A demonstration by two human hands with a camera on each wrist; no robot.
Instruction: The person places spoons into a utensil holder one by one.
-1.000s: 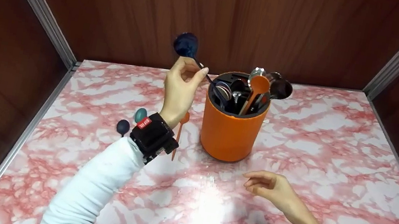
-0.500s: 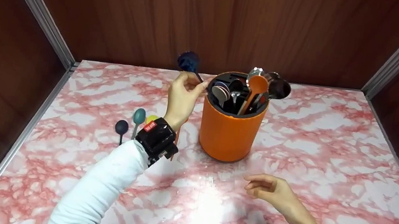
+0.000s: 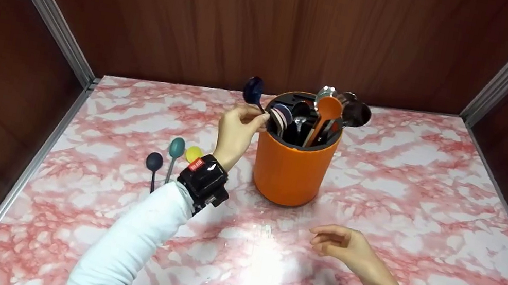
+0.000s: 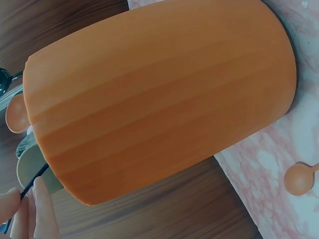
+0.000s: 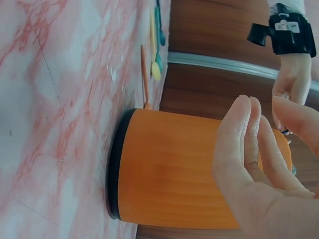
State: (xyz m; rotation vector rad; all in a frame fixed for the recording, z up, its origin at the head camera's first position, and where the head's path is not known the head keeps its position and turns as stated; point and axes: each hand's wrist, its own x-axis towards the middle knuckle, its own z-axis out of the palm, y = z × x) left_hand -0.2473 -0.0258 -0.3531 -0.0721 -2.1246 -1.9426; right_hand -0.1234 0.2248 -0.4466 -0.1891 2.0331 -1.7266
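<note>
At the left rim of the orange utensil holder (image 3: 292, 175), my left hand (image 3: 236, 131) pinches a dark blue spoon (image 3: 253, 90) by its handle, bowl up. The handle's lower end goes in past the rim and is hidden. In the left wrist view, thumb and fingers (image 4: 42, 211) grip the thin dark handle (image 4: 35, 181) near a pale spoon bowl (image 4: 30, 167). My right hand (image 3: 345, 245) hovers in front and to the right of the holder, fingers loosely bent, holding nothing. Several spoons stand in the holder, among them an orange spoon (image 3: 329, 108).
Left of the holder lie a navy spoon (image 3: 154, 161), a teal spoon (image 3: 176, 148) and a yellow spoon (image 3: 194, 154). Another orange spoon (image 4: 299, 179) lies there in the left wrist view. Wood-grain panels (image 3: 255, 17) enclose the back and sides of the marbled table (image 3: 412, 191).
My left hand has moved down and right toward the holder, lowering the dark blue spoon, which now stands more upright. The right hand has hardly moved.
</note>
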